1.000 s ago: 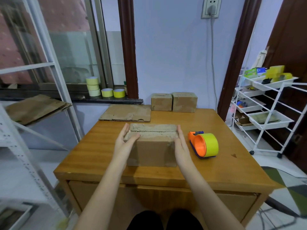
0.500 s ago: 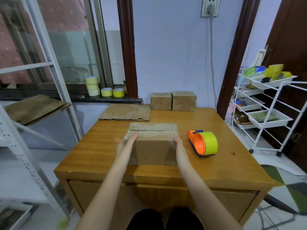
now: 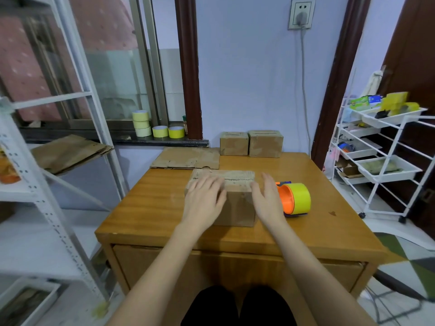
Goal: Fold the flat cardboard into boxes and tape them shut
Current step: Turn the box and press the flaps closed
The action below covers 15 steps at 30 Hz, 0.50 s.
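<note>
Hands [image 3: 235, 203] flat, flanking box [image 3: 237, 208].

A wooden worktop [image 3: 150, 208] is seen before a pale wall, on which a socket [image 3: 301, 13] with a plugged-in cable is mounted. A white metal shelf frame [image 3: 47, 208] is placed at the left beside a window [image 3: 113, 78]. At the right, a white trolley [image 3: 386, 161] is loaded with what appear to be yellow and green packets.

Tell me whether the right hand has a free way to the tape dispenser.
Probably yes: the right hand hovers open just beside the tape dispenser, with nothing between them on the table.
</note>
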### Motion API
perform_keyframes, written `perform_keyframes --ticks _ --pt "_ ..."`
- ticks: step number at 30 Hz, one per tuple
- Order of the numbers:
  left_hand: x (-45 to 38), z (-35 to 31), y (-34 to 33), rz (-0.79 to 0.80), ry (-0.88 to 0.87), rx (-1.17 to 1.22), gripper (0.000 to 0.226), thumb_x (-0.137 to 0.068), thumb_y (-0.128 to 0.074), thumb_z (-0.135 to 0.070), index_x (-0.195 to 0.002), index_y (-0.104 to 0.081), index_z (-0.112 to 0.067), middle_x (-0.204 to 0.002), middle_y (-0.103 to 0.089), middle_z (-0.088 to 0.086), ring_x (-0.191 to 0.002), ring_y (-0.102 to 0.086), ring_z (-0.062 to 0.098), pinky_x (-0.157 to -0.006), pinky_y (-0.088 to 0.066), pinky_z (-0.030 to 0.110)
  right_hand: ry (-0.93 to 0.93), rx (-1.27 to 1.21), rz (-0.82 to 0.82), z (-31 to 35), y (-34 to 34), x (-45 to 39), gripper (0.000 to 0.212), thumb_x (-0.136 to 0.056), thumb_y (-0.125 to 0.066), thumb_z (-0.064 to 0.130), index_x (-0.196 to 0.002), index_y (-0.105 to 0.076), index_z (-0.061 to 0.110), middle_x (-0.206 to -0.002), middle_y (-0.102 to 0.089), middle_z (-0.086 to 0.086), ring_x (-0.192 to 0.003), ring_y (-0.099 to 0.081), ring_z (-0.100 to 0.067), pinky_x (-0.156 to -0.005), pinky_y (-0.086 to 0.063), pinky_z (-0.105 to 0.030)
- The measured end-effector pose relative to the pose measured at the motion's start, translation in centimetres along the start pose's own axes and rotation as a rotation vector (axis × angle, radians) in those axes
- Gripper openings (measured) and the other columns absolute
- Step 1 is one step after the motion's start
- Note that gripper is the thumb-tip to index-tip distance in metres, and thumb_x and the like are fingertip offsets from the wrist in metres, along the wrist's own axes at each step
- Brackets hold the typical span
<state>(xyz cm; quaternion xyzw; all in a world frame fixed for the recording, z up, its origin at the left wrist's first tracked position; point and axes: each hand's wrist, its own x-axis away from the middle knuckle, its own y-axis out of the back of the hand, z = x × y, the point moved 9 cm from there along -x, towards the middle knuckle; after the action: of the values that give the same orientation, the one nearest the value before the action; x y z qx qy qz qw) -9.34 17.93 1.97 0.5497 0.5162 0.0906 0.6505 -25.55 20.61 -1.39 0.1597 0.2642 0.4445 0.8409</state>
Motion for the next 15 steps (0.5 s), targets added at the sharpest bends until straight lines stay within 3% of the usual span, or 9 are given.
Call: perform_keyframes --ticks 4,7,12,15 --pt "0.3 0.1 -0.9 0.068 -0.001 -0.012 0.045 -0.101 -0.034 -0.040 -0.143 -0.041 -0.024 -0.149 -0.039 -0.006 -0.139 -0.030 0.011 -0.116 -0.012 0.028 0.246 0.288 0.212 3.5 -0.9 -2.4 0.043 -0.101 -0.037 0.029 -0.138 -0.050 0.012 -0.153 -0.035 -0.005 -0.145 -0.019 -0.018 -0.117 -0.017 -0.036" --pt "0.1 0.8 -1.1 0.131 0.007 0.031 0.045 -0.101 -0.034 -0.042 -0.143 -0.040 -0.027 -0.150 -0.037 -0.009 -0.140 -0.027 0.009 -0.116 -0.010 0.027 0.245 0.439 0.365 2.9 -1.9 -3.2 0.044 -0.099 -0.040 0.032 -0.140 -0.047 0.018 -0.152 -0.036 -0.004 -0.143 -0.024 -0.021 -0.115 -0.023 -0.040" --pt "-0.4 1.8 -2.1 0.231 -0.014 -0.085 0.046 -0.102 -0.022 -0.047 -0.146 -0.031 -0.037 -0.158 -0.020 -0.007 -0.147 -0.007 0.013 -0.115 0.010 0.034 0.288 0.593 0.237 2.5 0.4 -2.5 0.038 -0.099 -0.038 0.036 -0.134 -0.054 0.031 -0.136 -0.048 0.004 -0.123 -0.037 -0.022 -0.099 -0.035 -0.039" --pt "-1.0 2.4 -2.8 0.290 0.060 -0.119 0.046 -0.103 -0.015 -0.046 -0.147 -0.027 -0.043 -0.161 -0.007 0.000 -0.148 0.003 0.018 -0.116 0.010 0.039 0.298 0.621 0.145 2.5 1.6 -0.8 0.037 -0.099 -0.037 0.041 -0.130 -0.057 0.032 -0.124 -0.049 0.000 -0.113 -0.037 -0.024 -0.091 -0.036 -0.038"
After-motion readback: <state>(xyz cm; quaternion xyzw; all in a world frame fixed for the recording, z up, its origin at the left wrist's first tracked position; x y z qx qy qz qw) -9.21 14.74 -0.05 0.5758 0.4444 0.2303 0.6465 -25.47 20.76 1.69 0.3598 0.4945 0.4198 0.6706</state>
